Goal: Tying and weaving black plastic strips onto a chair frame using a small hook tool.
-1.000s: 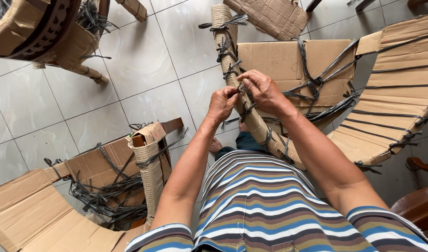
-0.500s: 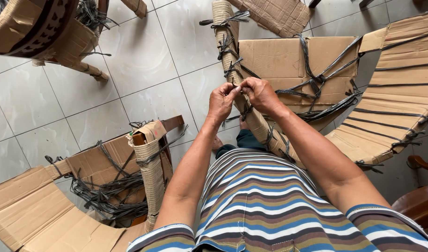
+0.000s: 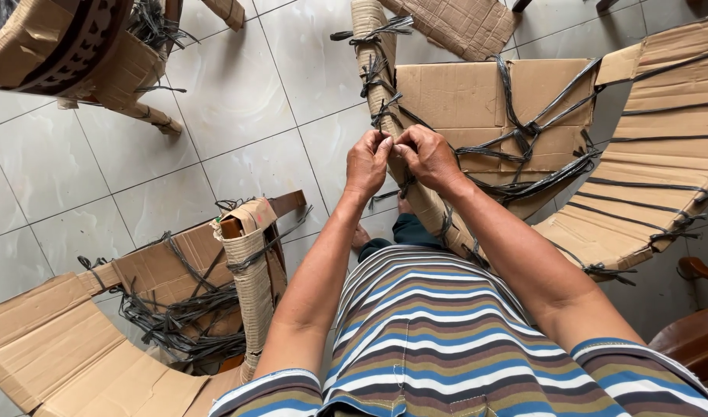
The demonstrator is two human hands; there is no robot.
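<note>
Hands together at mid-frame: left hand point(image 3: 367, 162) and right hand point(image 3: 425, 157) both pinched on black strap point(image 3: 382, 117), fingertips meeting where it crosses cardboard-wrapped leg point(image 3: 385, 100), apparently to keep it taut against wrapping. Leg slanted up and away from lap, resting against wrapped seat point(image 3: 493, 116). Second wrapped chair point(image 3: 250, 262) lower left, on tiled floor point(image 3: 238, 116).

A cardboard-wrapped chair point(image 3: 176, 309) sits lower left, another point(image 3: 68, 54) upper left, on the white tiled floor point(image 3: 238, 131).
</note>
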